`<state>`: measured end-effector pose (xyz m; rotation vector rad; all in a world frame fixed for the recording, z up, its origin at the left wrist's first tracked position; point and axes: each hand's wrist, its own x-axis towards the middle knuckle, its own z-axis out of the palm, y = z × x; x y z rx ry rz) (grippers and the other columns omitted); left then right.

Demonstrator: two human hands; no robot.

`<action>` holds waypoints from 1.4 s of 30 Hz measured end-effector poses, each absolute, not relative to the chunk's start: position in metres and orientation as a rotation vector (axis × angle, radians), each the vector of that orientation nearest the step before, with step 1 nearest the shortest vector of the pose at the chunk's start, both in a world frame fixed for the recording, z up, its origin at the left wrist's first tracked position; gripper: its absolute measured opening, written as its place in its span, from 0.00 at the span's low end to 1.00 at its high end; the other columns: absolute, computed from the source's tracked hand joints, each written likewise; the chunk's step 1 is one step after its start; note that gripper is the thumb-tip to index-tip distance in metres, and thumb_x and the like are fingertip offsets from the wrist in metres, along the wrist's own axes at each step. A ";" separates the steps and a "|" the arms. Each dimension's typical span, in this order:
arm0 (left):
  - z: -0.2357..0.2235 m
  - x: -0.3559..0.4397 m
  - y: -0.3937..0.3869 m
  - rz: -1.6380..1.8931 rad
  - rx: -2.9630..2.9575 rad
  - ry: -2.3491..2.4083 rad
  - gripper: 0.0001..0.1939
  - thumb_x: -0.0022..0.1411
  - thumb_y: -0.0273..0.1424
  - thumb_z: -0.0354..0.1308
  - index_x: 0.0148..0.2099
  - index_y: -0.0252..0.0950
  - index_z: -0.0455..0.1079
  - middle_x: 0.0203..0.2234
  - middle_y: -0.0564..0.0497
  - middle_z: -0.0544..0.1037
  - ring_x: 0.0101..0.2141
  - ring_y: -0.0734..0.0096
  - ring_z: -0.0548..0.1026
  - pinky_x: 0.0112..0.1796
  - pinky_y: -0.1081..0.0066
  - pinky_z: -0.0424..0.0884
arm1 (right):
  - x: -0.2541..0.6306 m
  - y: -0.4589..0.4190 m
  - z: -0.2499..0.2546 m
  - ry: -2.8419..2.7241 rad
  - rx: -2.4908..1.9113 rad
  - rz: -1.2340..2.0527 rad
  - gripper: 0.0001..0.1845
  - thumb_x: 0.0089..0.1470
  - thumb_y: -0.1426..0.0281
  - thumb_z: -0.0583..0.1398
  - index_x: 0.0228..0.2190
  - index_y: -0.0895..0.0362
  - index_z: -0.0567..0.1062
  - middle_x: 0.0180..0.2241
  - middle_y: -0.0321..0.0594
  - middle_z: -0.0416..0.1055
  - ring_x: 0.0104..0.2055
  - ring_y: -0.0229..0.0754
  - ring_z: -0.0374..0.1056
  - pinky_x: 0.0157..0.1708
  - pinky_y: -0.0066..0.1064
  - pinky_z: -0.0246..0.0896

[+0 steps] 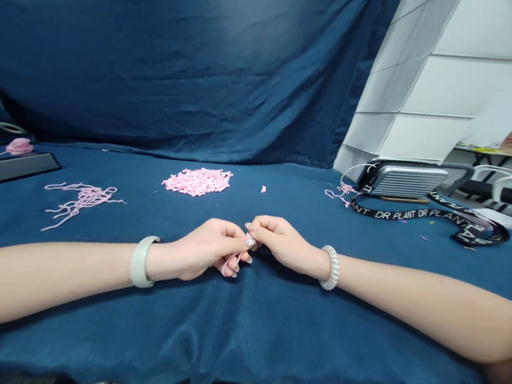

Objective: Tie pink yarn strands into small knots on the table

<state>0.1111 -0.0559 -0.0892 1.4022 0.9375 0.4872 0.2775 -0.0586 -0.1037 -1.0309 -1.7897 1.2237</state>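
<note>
My left hand (210, 248) and my right hand (278, 241) meet at the middle of the blue cloth-covered table (245, 326). Both pinch a small piece of pink string (249, 240) between their fingertips, and a short loop of it hangs under my left fingers. The left wrist wears a pale band, the right a white coiled hair tie. A heap of small pink knotted pieces (198, 180) lies farther back, with one stray piece (264, 188) to its right.
Loose pink strings (82, 199) lie at the left. A pink yarn ball (19, 146) and a dark flat case (14, 165) sit at far left. At the right are a silver ribbed case (403, 179), a black lettered strap (424, 213) and more pink strings (339, 193).
</note>
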 end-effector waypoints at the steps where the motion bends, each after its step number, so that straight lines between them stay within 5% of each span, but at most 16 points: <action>1: -0.089 0.111 -0.056 0.481 1.410 0.940 0.16 0.48 0.42 0.59 0.25 0.32 0.66 0.14 0.54 0.70 0.15 0.84 0.66 0.20 0.80 0.68 | 0.278 -0.058 -0.104 -1.790 -1.031 1.228 0.21 0.51 0.56 0.52 0.21 0.62 0.61 0.21 0.33 0.59 0.24 0.26 0.53 0.27 0.21 0.50; 42: -0.091 0.111 -0.059 0.542 1.457 0.881 0.13 0.51 0.40 0.56 0.27 0.33 0.64 0.17 0.55 0.72 0.12 0.85 0.64 0.15 0.83 0.63 | 0.280 -0.058 -0.099 -1.908 -1.035 1.157 0.30 0.53 0.51 0.46 0.14 0.62 0.60 0.15 0.34 0.57 0.20 0.27 0.52 0.27 0.25 0.50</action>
